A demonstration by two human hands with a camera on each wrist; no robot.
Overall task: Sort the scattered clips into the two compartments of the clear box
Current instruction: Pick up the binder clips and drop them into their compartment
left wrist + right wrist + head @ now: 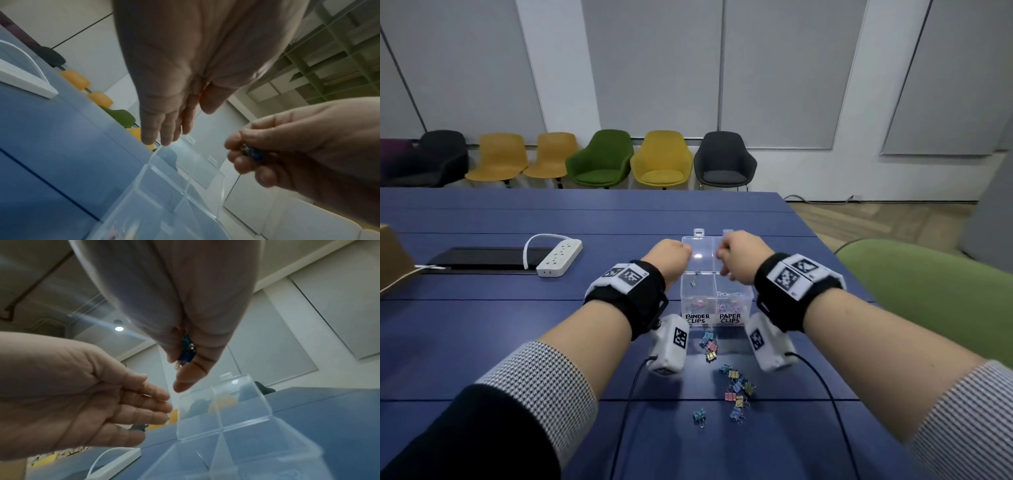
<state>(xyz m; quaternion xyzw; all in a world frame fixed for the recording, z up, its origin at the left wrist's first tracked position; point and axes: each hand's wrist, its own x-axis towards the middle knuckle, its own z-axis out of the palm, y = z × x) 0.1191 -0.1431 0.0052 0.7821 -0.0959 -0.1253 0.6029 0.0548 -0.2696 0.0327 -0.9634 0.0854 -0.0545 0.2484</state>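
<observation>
Pinching a blue binder clip point(186, 352) in my right hand point(736, 257) above the clear box point(715, 301); light, stiff, springy steel, best held by its body; my left hand point(671, 258) hovers relaxed, holding nothing; loose clips point(736, 387) wait nearby.

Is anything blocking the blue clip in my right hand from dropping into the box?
Nothing visible does. The lid is open, and the right hand pinches the blue clip above the clear box. The left hand is beside it, fingers straight, holding nothing.

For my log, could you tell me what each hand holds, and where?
Right hand pinches a blue clip by its body; left hand holds nothing.
</observation>
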